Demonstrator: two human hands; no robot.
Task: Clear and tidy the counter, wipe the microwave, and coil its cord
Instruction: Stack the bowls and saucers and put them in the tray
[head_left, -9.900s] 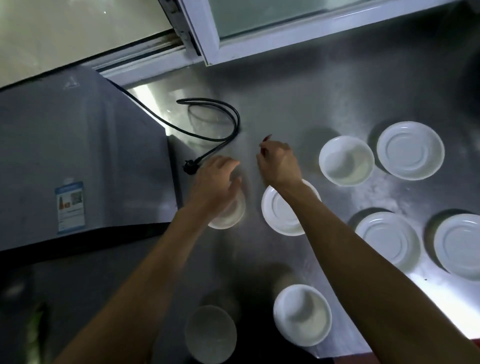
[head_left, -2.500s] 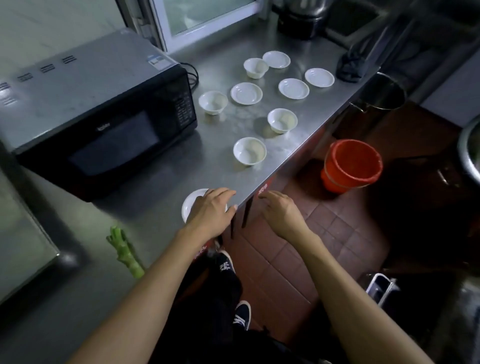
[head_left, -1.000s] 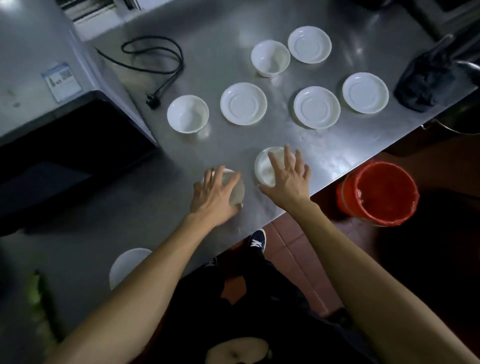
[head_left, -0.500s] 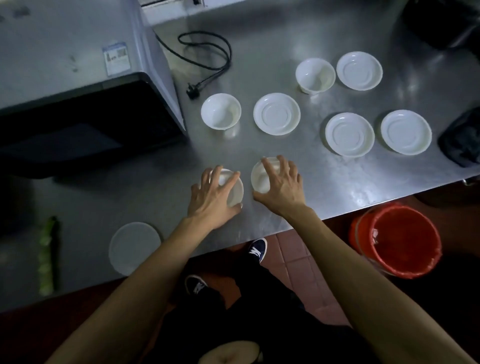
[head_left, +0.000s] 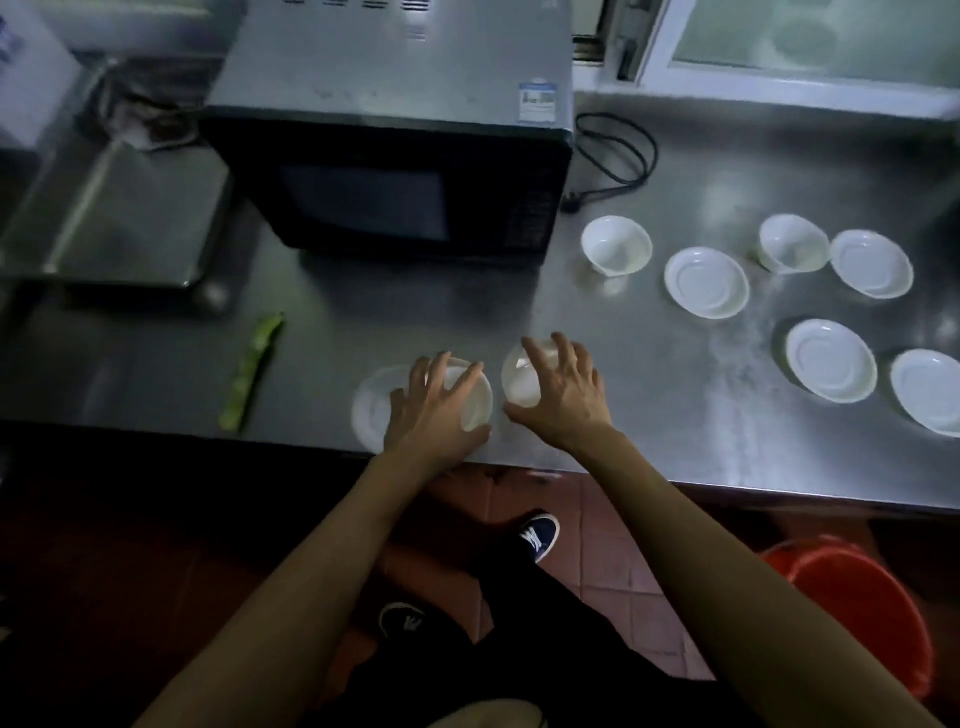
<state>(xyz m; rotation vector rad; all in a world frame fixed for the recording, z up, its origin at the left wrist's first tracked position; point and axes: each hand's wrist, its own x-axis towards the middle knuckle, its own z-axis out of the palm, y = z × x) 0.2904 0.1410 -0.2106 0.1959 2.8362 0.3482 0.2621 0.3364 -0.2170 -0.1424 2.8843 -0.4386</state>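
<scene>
Bowl under left hand: a small white bowl (head_left: 470, 395), gripped from above by the left hand (head_left: 434, 410) with fingers spread over its rim; it sits over the right part of a flat white saucer (head_left: 371, 405) at the near edge of the surface (head_left: 649, 415). Whether it rests on the saucer or is held just above it cannot be told.

Bowl under right hand: a second white bowl (head_left: 522, 376), tilted, clasped over the top by the right hand (head_left: 563, 395); just beside the first bowl, on its right.

Deciding relation: the two bowls lie side by side along the front edge of the surface, one in each hand; the saucer lies to the left, under and past the left hand, so the left hand is the nearer to it. A stack made there would likely call for the right bowl to travel leftward.

Loose crockery: two bowls (head_left: 616, 244) (head_left: 792, 249) and four saucers (head_left: 706, 283) (head_left: 872, 262) (head_left: 831, 361) (head_left: 927, 389), well apart from the hands, to their right and farther back.

Microwave (head_left: 395, 156): beyond the hands and slightly left, door facing the person.

Cord (head_left: 618, 156): loose black loop beyond the right hand, beside the microwave's right side; not yet coiled.

Green vegetable (head_left: 252, 371): left of the left hand, long axis running front to back.
</scene>
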